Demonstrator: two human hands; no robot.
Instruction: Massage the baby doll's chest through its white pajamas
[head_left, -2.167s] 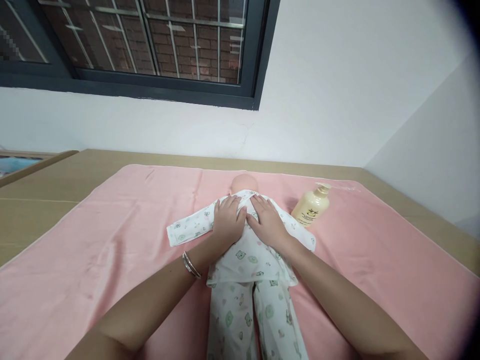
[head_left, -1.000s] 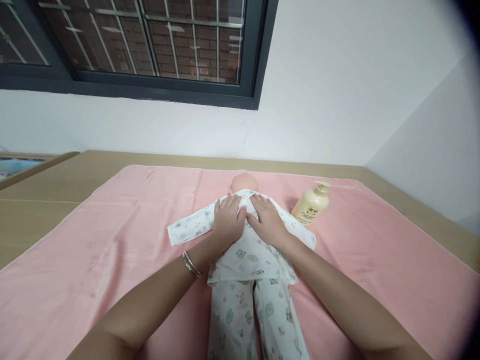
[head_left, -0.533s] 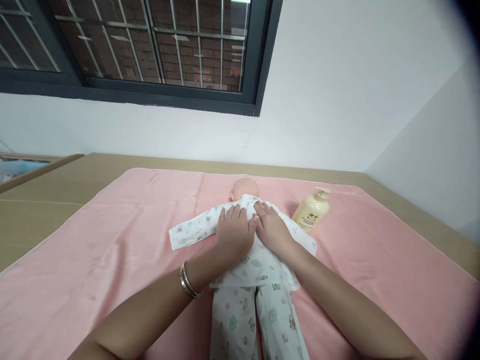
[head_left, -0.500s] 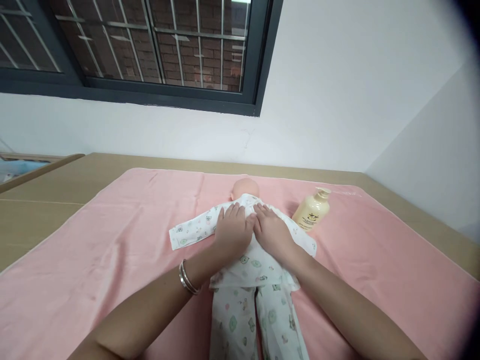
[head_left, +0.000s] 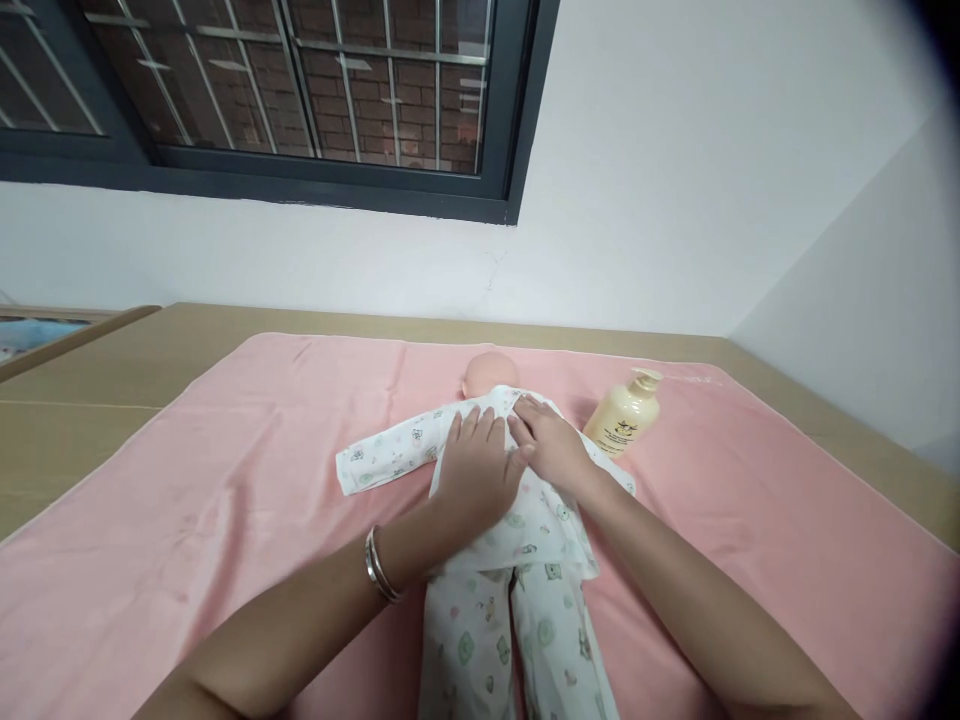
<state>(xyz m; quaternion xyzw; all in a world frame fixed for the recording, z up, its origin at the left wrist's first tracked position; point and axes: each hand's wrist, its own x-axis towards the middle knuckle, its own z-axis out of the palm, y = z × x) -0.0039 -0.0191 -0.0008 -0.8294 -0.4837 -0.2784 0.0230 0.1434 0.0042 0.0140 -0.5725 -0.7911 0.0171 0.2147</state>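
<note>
Two hands: both of ours lie flat on the doll (head_left: 501, 500), palms down, side by side on its chest.
Left hand: our left hand (head_left: 474, 475) rests on the doll's upper body, its fingers (head_left: 471, 428) spread a little and laid flat on the printed shirt, closed on nothing; a pair of bangles (head_left: 379, 566) sits on that wrist.
Right hand: our right hand (head_left: 553, 447) lies just beside the left, touching it along the inner edge; its fingers (head_left: 527, 410) stretch flat toward the doll's collar, also gripping nothing.
Doll: it lies on its back, lengthwise away from us, head (head_left: 490, 373) farthest off, legs running toward the lower edge of the view. It wears white pyjamas with small green and pink prints.
Doll relative to fingers: the chest is directly beneath both sets of fingers; the head is just beyond the fingertips; the trouser legs lie nearer us, between our forearms.
Sleeve: one sleeve (head_left: 386, 455) stretches out flat to the left of our left hand.
Bottle: a cream pump bottle (head_left: 622, 416) lies tilted on the cloth, near our right hand but apart from it.
Cloth: a pink blanket (head_left: 187, 480) covers the bench (head_left: 90, 390) under the doll.
Background: white wall and a dark-framed window (head_left: 300, 100) with bars.
</note>
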